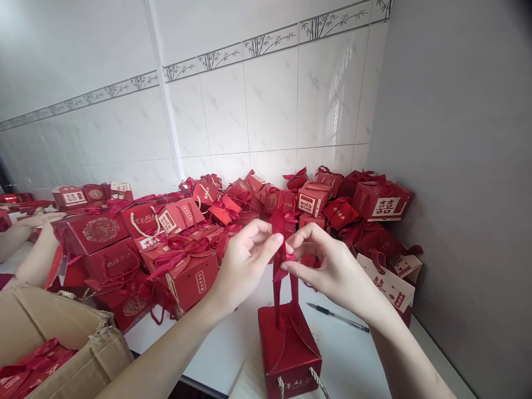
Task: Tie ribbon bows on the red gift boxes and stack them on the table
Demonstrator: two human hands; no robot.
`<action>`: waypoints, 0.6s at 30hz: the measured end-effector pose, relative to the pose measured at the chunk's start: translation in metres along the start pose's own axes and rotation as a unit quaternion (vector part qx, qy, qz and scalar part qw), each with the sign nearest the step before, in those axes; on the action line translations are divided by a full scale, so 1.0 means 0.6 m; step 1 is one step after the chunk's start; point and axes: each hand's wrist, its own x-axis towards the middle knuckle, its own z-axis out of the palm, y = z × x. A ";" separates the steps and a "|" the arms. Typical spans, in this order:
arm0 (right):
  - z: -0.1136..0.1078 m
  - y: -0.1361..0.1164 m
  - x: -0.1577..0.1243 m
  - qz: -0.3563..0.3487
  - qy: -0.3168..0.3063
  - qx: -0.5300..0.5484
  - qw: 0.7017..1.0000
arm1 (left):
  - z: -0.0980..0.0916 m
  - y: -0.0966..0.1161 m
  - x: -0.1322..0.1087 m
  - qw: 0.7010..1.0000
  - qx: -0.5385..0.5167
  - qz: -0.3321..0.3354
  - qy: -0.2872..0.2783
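Observation:
A red gift box [286, 354] stands near the front of the white table, its top flaps folded closed and gold cord handles hanging at the near side. From its top, two strands of dark red ribbon [277, 296] rise to my fingers. My left hand [245, 266] pinches the ribbon between thumb and fingers, above the box. Opposite it, my right hand [322, 257] pinches the ribbon too, with thumb and forefinger close together. The hands nearly meet where the ribbon crosses; whether a knot is formed there I cannot tell.
Piled red gift boxes [195, 277] with bows fill the table's back and left. A pen [338, 317] lies right of the box. An open cardboard box [89, 354] with red boxes inside stands at left front. Another person's arms [39, 249] reach in at far left. A grey wall [465, 166] bounds the right.

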 end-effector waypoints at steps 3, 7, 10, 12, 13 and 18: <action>0.003 0.000 0.001 0.008 0.005 -0.024 1.000 | 0.001 0.002 -0.001 1.000 -0.001 0.000 -0.011; 0.011 0.003 0.004 -0.003 0.024 -0.113 0.993 | 0.002 0.000 -0.003 1.000 0.009 0.003 -0.025; 0.021 0.008 0.004 0.003 0.042 -0.162 0.986 | 0.001 -0.004 -0.005 1.000 0.005 0.010 -0.020; 0.028 0.011 0.004 -0.002 0.040 -0.170 0.985 | 0.000 -0.007 -0.006 1.000 0.006 0.016 -0.016; 0.030 0.011 0.004 -0.007 0.037 -0.168 0.985 | 0.000 -0.008 -0.006 1.000 0.006 0.019 -0.015; 0.030 0.009 0.004 -0.015 0.042 -0.154 0.987 | -0.002 -0.011 -0.007 1.000 -0.006 0.008 -0.008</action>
